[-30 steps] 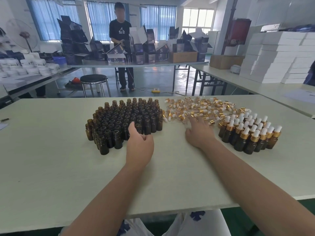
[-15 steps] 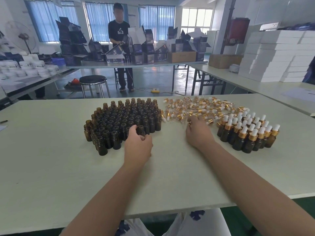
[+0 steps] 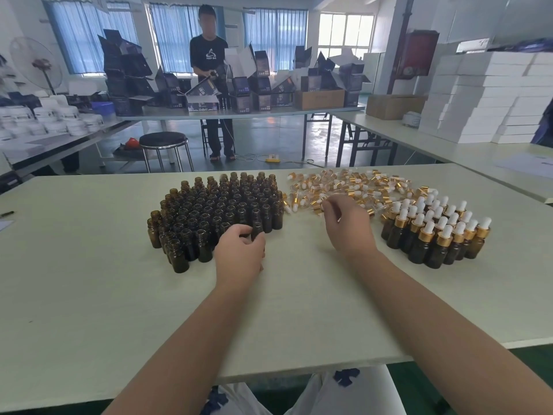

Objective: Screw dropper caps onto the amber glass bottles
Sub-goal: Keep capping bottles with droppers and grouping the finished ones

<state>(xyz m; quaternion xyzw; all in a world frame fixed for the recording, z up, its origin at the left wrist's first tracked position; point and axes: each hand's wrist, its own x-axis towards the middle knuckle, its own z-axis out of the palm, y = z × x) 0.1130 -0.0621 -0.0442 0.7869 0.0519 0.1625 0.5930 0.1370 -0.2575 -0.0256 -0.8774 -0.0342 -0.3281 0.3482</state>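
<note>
From my feed the layout reads as a production line across the middle of the frame. The uncapped amber bottles (image 3: 221, 211) stand packed upright at centre left, the loose dropper caps (image 3: 344, 187) lie scattered just right of them, and the capped bottles (image 3: 434, 232) are grouped at centre right. I judge that each hand is meant to work its own supply, with finished pieces going out to the side. The left hand (image 3: 239, 253) has its fingers and thumb curled round one bottle (image 3: 256, 227) at the near right corner of the cluster. That is the easiest one to lift without knocking its neighbours. The right hand (image 3: 348, 226) sits at the near edge of the cap pile with its fingers bent downward. Its back faces the camera and covers the fingertips, so I cannot tell whether it has pinched a cap or is only reaching for one. The lower body of the gripped bottle is hidden behind the left fingers. The caps at the far side blur into a gold and white tangle, and I cannot make out the individual glass pipettes there. The pale counter (image 3: 89, 295) runs out of frame on both sides.
</note>
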